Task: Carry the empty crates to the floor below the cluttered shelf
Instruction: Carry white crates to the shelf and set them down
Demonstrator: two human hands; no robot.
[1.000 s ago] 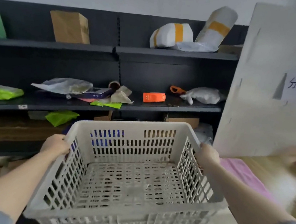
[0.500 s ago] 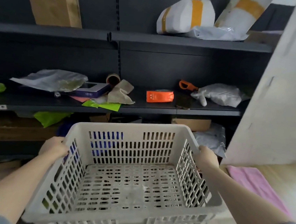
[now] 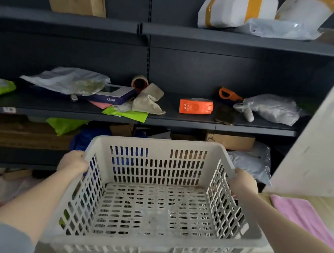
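Observation:
I hold an empty white slotted plastic crate (image 3: 160,146) in front of me, level, at the lower middle of the head view. My left hand (image 3: 73,163) grips its left rim and my right hand (image 3: 242,181) grips its right rim. Nothing lies inside the crate. Straight ahead stands the dark metal shelf (image 3: 162,121), its middle board cluttered with bags, a blue box (image 3: 111,98), a cloth, an orange pack (image 3: 196,106) and orange-handled scissors (image 3: 227,94). The floor under the shelf is hidden behind the crate.
A white board (image 3: 326,132) leans at the right, next to the shelf. A pink cloth (image 3: 300,218) lies on the wooden surface at the lower right. Cardboard boxes and plastic bags (image 3: 251,160) fill the lower shelf. Wrapped parcels (image 3: 236,8) sit on the top board.
The shelf has grown larger and closer in view, and the white board has slid toward the right edge. Both hands keep the same grip on the crate.

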